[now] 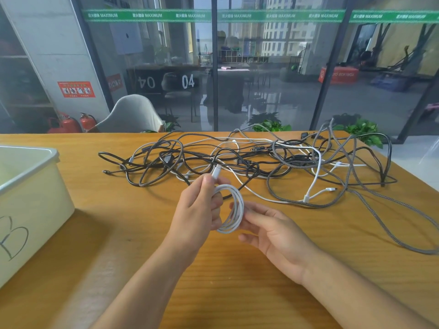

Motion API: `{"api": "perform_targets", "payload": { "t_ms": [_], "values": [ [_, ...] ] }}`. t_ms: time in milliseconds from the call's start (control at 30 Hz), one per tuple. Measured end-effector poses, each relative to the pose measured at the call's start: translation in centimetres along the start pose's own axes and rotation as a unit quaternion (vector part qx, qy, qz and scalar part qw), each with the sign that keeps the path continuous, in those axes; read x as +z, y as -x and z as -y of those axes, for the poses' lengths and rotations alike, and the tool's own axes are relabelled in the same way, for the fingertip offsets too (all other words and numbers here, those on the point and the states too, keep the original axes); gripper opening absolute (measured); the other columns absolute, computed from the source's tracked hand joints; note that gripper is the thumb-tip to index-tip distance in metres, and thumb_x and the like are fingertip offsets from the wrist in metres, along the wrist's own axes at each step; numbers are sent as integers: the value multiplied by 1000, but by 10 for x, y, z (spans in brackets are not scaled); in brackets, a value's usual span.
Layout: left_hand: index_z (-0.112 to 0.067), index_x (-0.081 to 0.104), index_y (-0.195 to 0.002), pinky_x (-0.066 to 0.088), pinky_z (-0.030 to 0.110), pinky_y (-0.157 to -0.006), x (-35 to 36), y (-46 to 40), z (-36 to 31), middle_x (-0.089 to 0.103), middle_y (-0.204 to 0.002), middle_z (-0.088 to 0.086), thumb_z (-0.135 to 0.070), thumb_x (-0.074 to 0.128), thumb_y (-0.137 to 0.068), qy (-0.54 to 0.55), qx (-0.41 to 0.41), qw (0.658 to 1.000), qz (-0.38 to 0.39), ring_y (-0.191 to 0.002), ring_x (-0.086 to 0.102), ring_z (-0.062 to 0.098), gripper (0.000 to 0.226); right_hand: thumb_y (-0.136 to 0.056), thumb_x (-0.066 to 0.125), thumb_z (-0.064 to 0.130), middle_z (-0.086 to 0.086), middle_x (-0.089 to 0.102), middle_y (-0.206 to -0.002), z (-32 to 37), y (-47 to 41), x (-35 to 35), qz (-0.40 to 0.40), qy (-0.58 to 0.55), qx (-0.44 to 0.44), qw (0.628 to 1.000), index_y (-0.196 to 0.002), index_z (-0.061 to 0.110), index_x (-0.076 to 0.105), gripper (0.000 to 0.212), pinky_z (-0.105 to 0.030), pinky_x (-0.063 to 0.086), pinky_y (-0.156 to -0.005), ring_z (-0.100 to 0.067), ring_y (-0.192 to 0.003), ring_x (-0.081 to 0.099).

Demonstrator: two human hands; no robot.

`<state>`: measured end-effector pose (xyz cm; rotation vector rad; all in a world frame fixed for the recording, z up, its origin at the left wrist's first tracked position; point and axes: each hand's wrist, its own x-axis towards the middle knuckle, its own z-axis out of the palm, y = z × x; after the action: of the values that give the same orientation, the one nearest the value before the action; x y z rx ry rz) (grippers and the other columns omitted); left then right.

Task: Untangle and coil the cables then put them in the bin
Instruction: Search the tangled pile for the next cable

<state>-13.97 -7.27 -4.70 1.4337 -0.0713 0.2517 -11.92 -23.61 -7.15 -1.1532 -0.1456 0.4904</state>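
Observation:
My left hand [198, 207] grips a small coil of white cable [234, 210] above the wooden table, its white plug end sticking up past the thumb. My right hand [268, 230] is beside the coil with its fingers nearly straight, the fingertips touching the loops from the right. Behind the hands a tangle of black, grey braided and white cables [249, 162] sprawls across the far half of the table. A pale plastic bin [31, 198] marked with a "B" stands at the left edge; its inside is only partly visible.
The wooden table [142, 245] stretches toward me in front of the hands. A long grey braided cable [380, 217] trails off to the right edge. Behind the table stand a grey chair [133, 115], green plants and a glass wall.

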Motion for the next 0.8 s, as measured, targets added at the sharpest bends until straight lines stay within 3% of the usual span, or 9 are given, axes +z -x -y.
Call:
{"api": "perform_targets", "payload": {
  "t_ms": [167, 333, 467, 600, 700, 800],
  "values": [
    [-31, 59, -121, 16, 36, -52, -3, -2, 2, 31, -67, 1, -28, 37, -112, 4, 27, 999, -16, -56, 17, 18, 23, -90, 70, 20, -9, 76, -107, 1, 1, -1, -6, 32, -19, 999, -120, 5, 72, 33, -26, 54, -64, -18, -91, 70],
    [-21, 70, -106, 14, 35, -50, -1, -3, 4, 25, -69, 2, -27, 40, -111, 6, 40, 999, -12, -56, 17, 14, 32, -95, 68, 22, -6, 69, -93, 1, 3, -2, -8, 71, -26, 997, -117, 3, 72, 29, -25, 49, -60, -14, -77, 62],
    [-20, 72, -106, 15, 35, -51, -3, -3, 1, 19, -78, 14, -27, 40, -111, 0, 38, 999, 5, -60, 14, 20, 32, -87, 72, 25, -9, 70, -101, 3, 4, -1, 7, 81, -36, 996, -119, 3, 71, 39, -25, 51, -62, -15, -84, 64],
    [-22, 73, -104, 16, 29, -49, -1, 0, -4, 18, -79, 12, -29, 42, -110, 43, 26, 999, 16, -60, 13, 19, 33, -95, 67, 25, -13, 72, -112, 3, 4, -1, 13, 85, -31, 996, -124, 2, 68, 37, -28, 53, -65, -20, -96, 65],
    [-20, 72, -104, 16, 26, -48, 0, 2, -6, 18, -78, 9, -30, 41, -110, 76, 9, 996, 33, -58, 13, 16, 33, -95, 66, 27, -10, 73, -108, 1, 4, 1, 1, 80, -18, 997, -122, 0, 67, 39, -27, 53, -63, -19, -92, 66],
    [-16, 68, -106, 16, 25, -48, 2, 4, -5, 15, -78, 9, -31, 42, -110, 79, -7, 996, 50, -57, 12, 14, 30, -96, 67, 22, -8, 72, -98, -1, 2, -1, -9, 93, -24, 995, -115, 4, 70, 26, -24, 51, -60, -18, -83, 62]
  ]
}}
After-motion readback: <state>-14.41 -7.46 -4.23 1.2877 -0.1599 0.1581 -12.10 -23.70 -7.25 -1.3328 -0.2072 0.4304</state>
